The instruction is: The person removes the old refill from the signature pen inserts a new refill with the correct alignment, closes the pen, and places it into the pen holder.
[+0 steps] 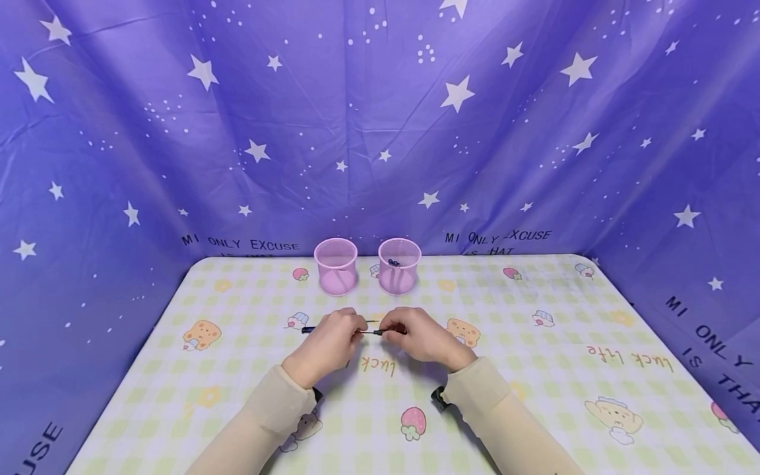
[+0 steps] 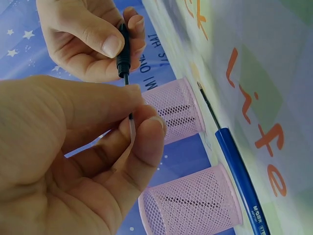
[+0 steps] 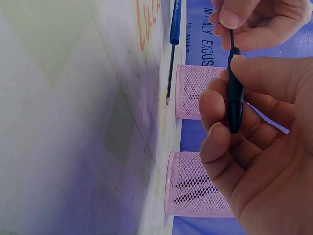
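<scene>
Both hands work on a pen's parts over the middle of the table. My left hand (image 1: 328, 342) pinches a thin ink refill (image 2: 132, 129) between thumb and fingertips. A black pen grip section (image 3: 235, 95) with a tapered tip is held by my right hand (image 1: 420, 335), between its thumb and curled fingers. The refill's shaft enters the open end of the grip section. Just beyond the hands, a blue pen barrel (image 2: 239, 176) lies on the table with a bare refill sticking out of its end; my left hand partly hides it in the head view.
Two pink mesh pen cups stand side by side at the back, a left cup (image 1: 336, 280) and a right cup (image 1: 399, 282). Small dark pieces (image 1: 394, 263) show inside the right one. A checked cloth (image 1: 475, 409) covers the table; a purple star curtain (image 1: 356, 119) hangs behind.
</scene>
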### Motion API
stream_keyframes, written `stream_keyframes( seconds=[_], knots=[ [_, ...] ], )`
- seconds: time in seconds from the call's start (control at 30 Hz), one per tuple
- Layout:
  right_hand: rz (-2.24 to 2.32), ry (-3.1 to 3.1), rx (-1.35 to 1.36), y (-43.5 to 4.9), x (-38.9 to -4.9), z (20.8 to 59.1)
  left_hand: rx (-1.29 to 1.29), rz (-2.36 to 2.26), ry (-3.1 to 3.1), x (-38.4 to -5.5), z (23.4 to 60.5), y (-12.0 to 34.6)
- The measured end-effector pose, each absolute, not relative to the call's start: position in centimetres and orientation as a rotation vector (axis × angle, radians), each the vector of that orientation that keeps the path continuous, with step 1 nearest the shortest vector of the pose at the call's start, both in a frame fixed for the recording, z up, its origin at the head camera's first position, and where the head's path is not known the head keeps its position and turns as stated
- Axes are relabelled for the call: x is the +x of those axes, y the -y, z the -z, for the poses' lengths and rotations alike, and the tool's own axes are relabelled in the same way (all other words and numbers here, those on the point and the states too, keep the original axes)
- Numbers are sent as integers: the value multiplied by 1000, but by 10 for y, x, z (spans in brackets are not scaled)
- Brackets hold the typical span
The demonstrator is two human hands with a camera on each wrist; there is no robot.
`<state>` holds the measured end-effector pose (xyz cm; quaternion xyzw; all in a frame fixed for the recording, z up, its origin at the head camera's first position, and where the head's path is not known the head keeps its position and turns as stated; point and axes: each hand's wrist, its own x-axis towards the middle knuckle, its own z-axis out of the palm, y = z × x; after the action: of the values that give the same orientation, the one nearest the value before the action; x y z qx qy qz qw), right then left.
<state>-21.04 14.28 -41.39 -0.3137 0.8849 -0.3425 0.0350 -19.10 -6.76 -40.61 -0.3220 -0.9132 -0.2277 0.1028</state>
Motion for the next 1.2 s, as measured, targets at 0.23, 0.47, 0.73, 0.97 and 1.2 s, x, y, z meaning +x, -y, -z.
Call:
stream_keyframes(
  seconds=[0.23, 0.47, 0.73, 0.97, 1.2],
  knots=[
    [1064, -2723, -952, -143, -209, 414, -943, 675, 2690, -192, 406, 68],
    [1065, -2728, -955, -144, -209, 413, -930, 665, 2697, -193, 406, 70],
    [1068, -2724, -941, -145, -210, 413, -907, 677, 2734, -197, 404, 76],
    [1062, -2727, -943, -145, -211, 414, -811, 682, 2788, -198, 398, 85],
    [1058, -2731, -932, -145, -210, 413, -772, 640, 2843, -198, 395, 89]
  ],
)
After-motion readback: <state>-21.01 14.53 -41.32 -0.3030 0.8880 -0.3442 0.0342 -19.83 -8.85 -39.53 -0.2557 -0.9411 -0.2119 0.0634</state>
